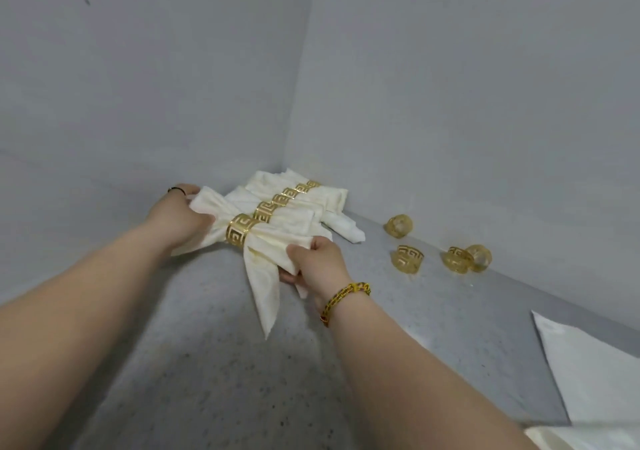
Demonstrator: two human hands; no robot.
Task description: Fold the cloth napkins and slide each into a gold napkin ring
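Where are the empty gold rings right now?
In the head view, the four empty rings lie on the counter along the right wall, to the right of the row of ringed napkins and just beyond the right hand.

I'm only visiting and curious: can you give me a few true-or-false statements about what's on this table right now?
1. The left hand and right hand both hold one napkin. True.
2. That napkin has no ring yet. False: a gold ring sits round its middle.
3. Four loose rings lie on the table. True.
4. The finished napkins are piled at the table's near edge. False: they lie in a row in the far corner.
5. The right wrist wears a bracelet. True.
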